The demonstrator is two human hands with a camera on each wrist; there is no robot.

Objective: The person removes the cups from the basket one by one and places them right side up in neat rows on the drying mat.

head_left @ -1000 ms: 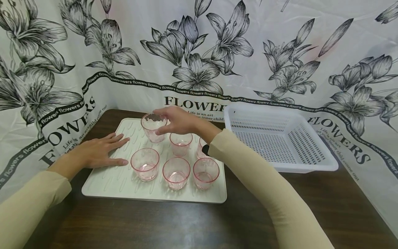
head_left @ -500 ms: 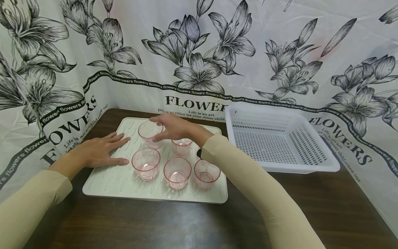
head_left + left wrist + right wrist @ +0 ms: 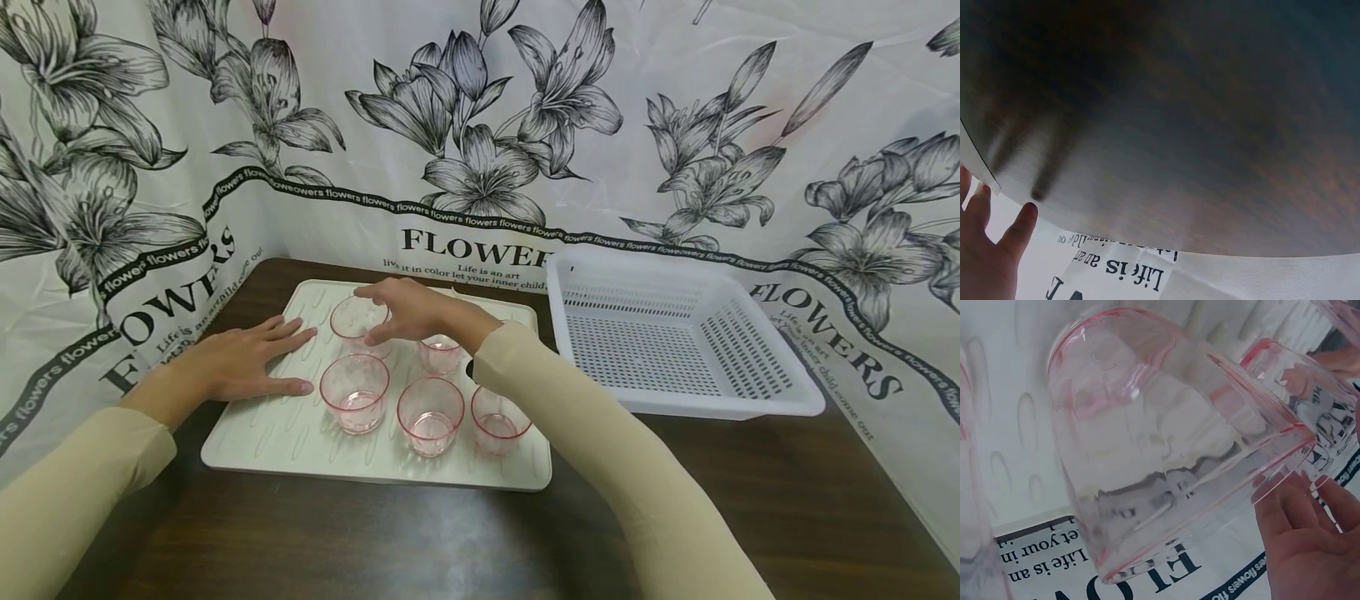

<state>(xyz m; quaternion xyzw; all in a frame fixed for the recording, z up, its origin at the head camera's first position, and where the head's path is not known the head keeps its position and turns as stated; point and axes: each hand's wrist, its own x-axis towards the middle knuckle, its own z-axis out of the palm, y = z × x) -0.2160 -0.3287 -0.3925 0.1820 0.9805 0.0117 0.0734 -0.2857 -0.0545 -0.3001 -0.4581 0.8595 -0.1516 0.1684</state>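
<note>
My right hand [image 3: 412, 312] grips a clear pink-rimmed glass [image 3: 349, 321] at the back left of a white drying mat [image 3: 262, 450], with fingers at its far rim and thumb on the near side. The glass stands upright, seemingly on the mat. My left hand [image 3: 236, 362] rests with spread fingers on the mat's left part. Similar glasses stand upright nearby: a front-left glass [image 3: 356, 396], a front-middle glass [image 3: 430, 417], a front-right glass [image 3: 497, 425] and a back-middle glass [image 3: 440, 358]. Close up in the right wrist view, a large glass [image 3: 1166, 437] stands beside my right hand.
A white perforated plastic basket [image 3: 678, 400] sits right of the mat on the dark wooden table [image 3: 360, 542]. Behind hangs a white curtain [image 3: 300, 225] printed with flowers and lettering. My right forearm covers the mat's back-right part.
My right hand has brought the glass down and slightly left, toward the mat's back-left part. The left hand stays on the mat. The camera view shifts slightly.
</note>
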